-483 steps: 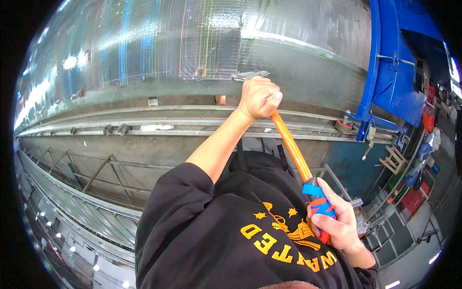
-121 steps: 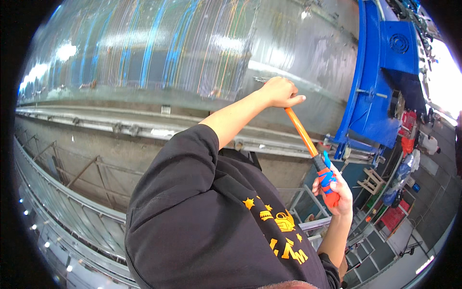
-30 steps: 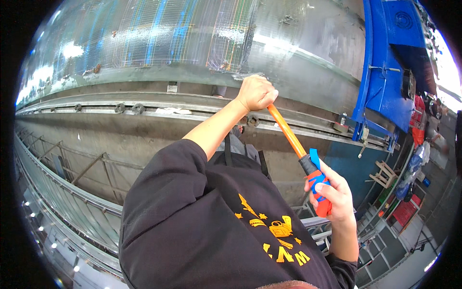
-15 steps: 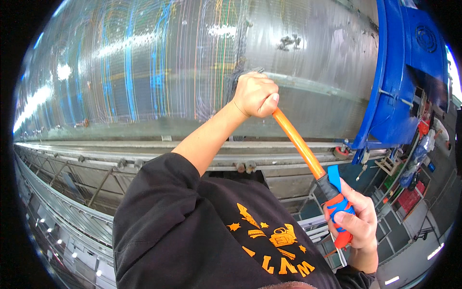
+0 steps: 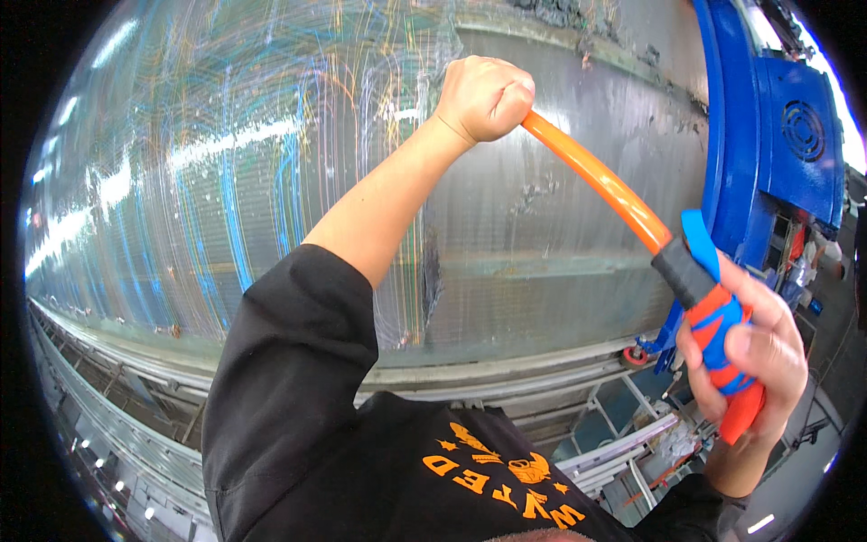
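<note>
My left hand (image 5: 488, 98) is closed in a fist round the far part of an orange pole (image 5: 596, 176), over a large shiny metal surface (image 5: 578, 298). Whatever is at the pole's far end is hidden by that fist. My right hand (image 5: 763, 348) wraps the near end, a grip (image 5: 718, 330) bound in black, red and blue tape with a loose blue flap. The pole slants from upper left to lower right. Blue, orange and white streaks (image 5: 235, 181) cover the left of the surface; a dark grey residue line (image 5: 432, 280) runs beside the plainer right part.
Dark grey clumps (image 5: 555, 14) lie at the far side. A blue machine housing (image 5: 731, 126) with a round vent borders the right. Metal rails (image 5: 452, 372) run along the near edge, with a small red wheel (image 5: 635, 355). Railings (image 5: 117, 434) stand at lower left.
Both hands and the pole have moved farther away across the surface, the right hand also further right. The surface's near edge sits lower in view, and the residue line shows below my left hand.
</note>
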A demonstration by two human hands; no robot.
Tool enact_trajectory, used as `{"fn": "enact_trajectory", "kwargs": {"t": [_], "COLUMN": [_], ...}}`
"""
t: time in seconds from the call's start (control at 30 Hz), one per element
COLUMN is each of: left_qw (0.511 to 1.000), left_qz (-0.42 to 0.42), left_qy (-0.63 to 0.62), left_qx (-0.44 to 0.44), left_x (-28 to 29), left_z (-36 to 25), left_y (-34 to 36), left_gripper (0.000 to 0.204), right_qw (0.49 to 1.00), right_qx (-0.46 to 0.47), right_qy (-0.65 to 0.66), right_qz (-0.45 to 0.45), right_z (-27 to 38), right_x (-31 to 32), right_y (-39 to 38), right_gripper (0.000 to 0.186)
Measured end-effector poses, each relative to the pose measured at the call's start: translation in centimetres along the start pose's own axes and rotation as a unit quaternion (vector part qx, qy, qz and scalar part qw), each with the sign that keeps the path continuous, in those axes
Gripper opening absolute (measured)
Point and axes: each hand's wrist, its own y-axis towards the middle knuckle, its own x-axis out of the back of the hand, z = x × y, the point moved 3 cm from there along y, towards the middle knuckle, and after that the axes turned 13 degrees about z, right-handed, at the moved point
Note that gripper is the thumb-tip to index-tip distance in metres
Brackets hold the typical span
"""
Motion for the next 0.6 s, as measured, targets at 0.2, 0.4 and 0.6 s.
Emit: {"fn": "enact_trajectory", "kwargs": {"t": [0.2, 0.4, 0.6], "left_qw": [0.997, 0.973, 0.976], "left_qz": [-0.005, 0.148, 0.198], "left_qy": [0.026, 0.169, 0.072], "left_qx": [-0.067, -0.060, -0.052], "left_x": [2.8, 0.0, -6.5], "left_z": [5.9, 5.2, -8.2], "left_y": [5.2, 4.8, -6.2], "left_gripper": [0.034, 0.041, 0.041], "right_qw": [0.995, 0.989, 0.987], "right_qx": [0.055, 0.066, 0.105], "right_qy": [0.061, 0.113, 0.091], "right_qz": [0.056, 0.067, 0.078], "right_z": [1.9, -9.6, -18.5], "right_x": [-1.1, 0.8, 0.8], "right_y": [3.8, 2.8, -10.8], "right_gripper": [0.058, 0.055, 0.073]}}
